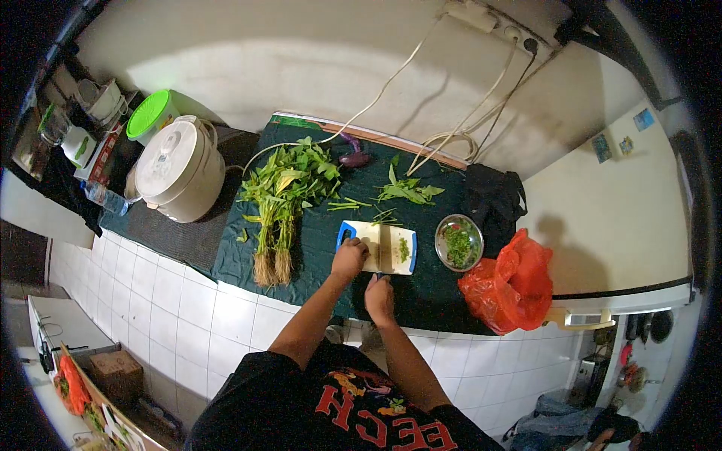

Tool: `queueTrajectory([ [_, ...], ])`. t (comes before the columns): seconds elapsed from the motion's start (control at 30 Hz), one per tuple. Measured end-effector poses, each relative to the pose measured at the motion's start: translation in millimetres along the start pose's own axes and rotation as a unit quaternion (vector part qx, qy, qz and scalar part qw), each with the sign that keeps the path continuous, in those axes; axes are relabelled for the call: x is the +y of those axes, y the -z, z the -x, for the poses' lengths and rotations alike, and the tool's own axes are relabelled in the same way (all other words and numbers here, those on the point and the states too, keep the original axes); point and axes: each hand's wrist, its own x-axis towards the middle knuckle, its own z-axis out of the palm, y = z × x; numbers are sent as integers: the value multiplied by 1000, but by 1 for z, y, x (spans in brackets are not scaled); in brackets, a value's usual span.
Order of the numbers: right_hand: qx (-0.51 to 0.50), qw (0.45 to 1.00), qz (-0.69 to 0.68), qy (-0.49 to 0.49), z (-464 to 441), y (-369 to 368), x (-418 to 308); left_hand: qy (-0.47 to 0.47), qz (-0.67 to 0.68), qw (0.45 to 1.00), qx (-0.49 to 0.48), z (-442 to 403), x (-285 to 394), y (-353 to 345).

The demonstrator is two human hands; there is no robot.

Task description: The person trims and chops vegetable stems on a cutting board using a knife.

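Lying flat on the counter (312,259), over a dark green cloth, a cutting board (364,230) — pale cream with bright blue ends. On the board's right part, a small heap of chopped greens (404,249), light green and finely cut. Across the board's middle, a knife (385,252), blade broad and dull brownish in this light, pointing away from the body. At the board's near edge, right hand (380,295) clamped on the knife handle; on the board's left part, left hand (350,258) with fingers bent, close to the blade. Cannot tell whether pinching anything there.

Just beyond the board, loose cut stems (348,204); farther beyond, loose leaves (410,192) and, back to the left, a purple eggplant (355,158). Left of the board, a thick leafy bunch (289,180), with pale stringy roots towards the near side. Right of the board, a metal bowl (441,244) with chopped green and a few reddish bits inside; farther right, a crumpled red plastic bag (511,289) and a black bag (492,201). Well left of the board, a white rice cooker (177,169).

Partly covered by the left hand: the board's left end. Mostly lost inside the right fist: the knife handle. Left fingertips too small and shaded to make out — likewise the contents of both bags.
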Motion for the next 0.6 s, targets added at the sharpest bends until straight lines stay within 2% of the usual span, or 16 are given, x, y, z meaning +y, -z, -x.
queueTrajectory([
  [0.1, -14, 1000, 12, 23, -13, 4, -4, -20, -21, 999, 19, 3, 0, -2],
  [0.33, -12, 999, 33, 10, -7, 3, -7, -41, -40, 998, 34, 3, 0, -2],
  [0.53, 5, 998, 6, 55, -22, 0, -8, -40, -81, 996, 1, 6, 1, -3],
  [0.6, -8, 999, 15, 31, -25, 2, -10, -67, -54, 994, 69, 9, 1, -3],
])
